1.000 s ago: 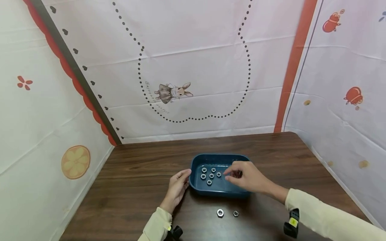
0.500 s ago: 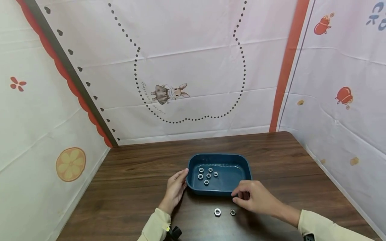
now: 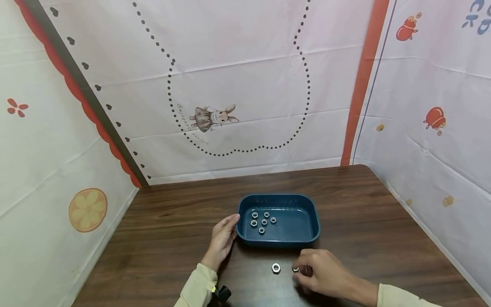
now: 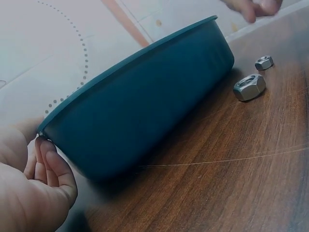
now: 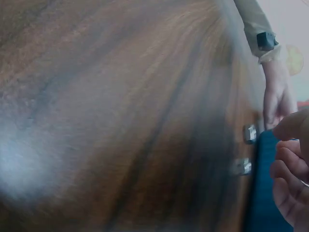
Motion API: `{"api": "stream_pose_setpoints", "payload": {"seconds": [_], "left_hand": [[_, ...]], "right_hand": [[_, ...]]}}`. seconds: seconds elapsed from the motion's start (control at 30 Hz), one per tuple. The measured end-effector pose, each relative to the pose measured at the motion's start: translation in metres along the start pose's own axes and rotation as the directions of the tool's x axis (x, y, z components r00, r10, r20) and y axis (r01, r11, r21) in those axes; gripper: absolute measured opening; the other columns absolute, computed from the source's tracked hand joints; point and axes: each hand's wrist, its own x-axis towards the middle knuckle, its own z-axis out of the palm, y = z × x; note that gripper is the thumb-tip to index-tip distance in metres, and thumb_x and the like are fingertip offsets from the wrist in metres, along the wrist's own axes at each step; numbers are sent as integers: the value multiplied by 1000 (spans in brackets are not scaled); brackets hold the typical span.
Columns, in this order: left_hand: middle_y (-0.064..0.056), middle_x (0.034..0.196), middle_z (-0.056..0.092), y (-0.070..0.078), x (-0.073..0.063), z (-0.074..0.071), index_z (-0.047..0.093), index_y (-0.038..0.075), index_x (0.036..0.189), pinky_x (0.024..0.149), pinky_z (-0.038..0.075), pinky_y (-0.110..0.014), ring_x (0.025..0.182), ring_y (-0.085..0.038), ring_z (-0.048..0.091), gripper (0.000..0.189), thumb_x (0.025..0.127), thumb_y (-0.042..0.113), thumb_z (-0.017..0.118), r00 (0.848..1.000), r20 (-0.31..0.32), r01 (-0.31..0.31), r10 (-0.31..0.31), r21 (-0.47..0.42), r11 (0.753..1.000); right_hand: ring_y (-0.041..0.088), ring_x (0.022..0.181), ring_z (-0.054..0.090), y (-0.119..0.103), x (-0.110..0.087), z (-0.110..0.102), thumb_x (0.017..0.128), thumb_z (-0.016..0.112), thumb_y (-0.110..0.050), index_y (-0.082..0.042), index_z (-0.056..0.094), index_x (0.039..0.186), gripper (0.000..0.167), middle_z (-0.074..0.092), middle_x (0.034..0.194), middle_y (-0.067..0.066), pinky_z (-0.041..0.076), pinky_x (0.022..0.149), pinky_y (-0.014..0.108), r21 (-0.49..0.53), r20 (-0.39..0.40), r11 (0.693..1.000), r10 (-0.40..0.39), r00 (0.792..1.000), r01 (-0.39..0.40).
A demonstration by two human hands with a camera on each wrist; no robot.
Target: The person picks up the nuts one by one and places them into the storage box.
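Note:
My left hand (image 3: pixel 221 241) pinches the left rim of a blue plastic tray (image 3: pixel 284 244); in the left wrist view, the thumb is above and curled fingers are under the lip. Several small metal hex nuts (image 3: pixel 264 222) lie in the tray's left half. On the table in front of it are a larger hex nut (image 3: pixel 276 268) and a smaller hex nut (image 3: pixel 295 269). My right hand (image 3: pixel 322 270) reaches over the smaller nut, thumb and forefinger apart on either side of it. The left wrist view shows these fingertips (image 4: pixel 251 14) above both loose nuts, touching neither.
The brown wood-grain table (image 3: pixel 172 256) extends around the tray. A printed white cloth (image 3: pixel 245 76) hangs behind it and along both sides. A black wrist camera (image 3: pixel 222 294) sits on the left sleeve.
My right hand has moved out from over the tray, down across its front rim, to the smaller nut on the table. The left hand still holds the tray's rim; the view has shifted slightly.

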Motion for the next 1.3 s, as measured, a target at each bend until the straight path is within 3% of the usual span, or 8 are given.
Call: {"api": "stream_pose_setpoints", "payload": {"seconds": [0.13, 0.3, 0.53, 0.8, 1.3], "left_hand": [[5, 87, 65, 0, 0, -2, 74, 6, 104, 67, 46, -19, 75, -5, 56, 13, 94, 15, 75, 1000, -7, 7, -7, 13, 1000], [5, 88, 65, -1, 0, -3, 71, 1, 111, 69, 47, -19, 77, -5, 57, 22, 95, 17, 75, 1000, 7, 3, -3, 25, 1000], [5, 87, 66, -2, 1, -5, 71, 1, 110, 70, 48, -20, 78, -6, 59, 21, 95, 16, 74, 1000, 10, -3, 3, 19, 1000], [5, 89, 66, -2, 0, -4, 74, 7, 105, 70, 48, -20, 78, -6, 58, 15, 95, 17, 75, 1000, 11, 3, -3, 17, 1000], [5, 87, 65, -2, 1, -3, 73, 6, 105, 68, 47, -19, 78, -7, 57, 15, 94, 16, 75, 1000, 10, -2, 2, 22, 1000]], "right_hand": [[-7, 64, 50, 7, -2, 5, 88, 81, -25, -21, 79, 94, 7, 55, 76, -21, 44, 56, 17, 35, 45, 993, 115, 992, -116], [-6, 65, 48, 15, -5, 12, 86, 83, -32, -23, 78, 94, 14, 53, 76, -21, 43, 57, 19, 16, 29, 983, 183, 983, -183], [-6, 63, 45, 20, -3, 19, 81, 87, -39, -26, 75, 89, 20, 51, 74, -19, 41, 56, 19, -16, -57, 977, 213, 975, -214], [-6, 61, 43, 23, 0, 23, 79, 87, -45, -26, 74, 85, 24, 51, 72, -20, 39, 55, 21, -27, -61, 966, 256, 965, -258], [-7, 61, 44, 23, 0, 27, 81, 87, -32, -27, 76, 82, 12, 49, 70, -22, 39, 54, 18, 8, -66, 974, 225, 972, -225]]}}
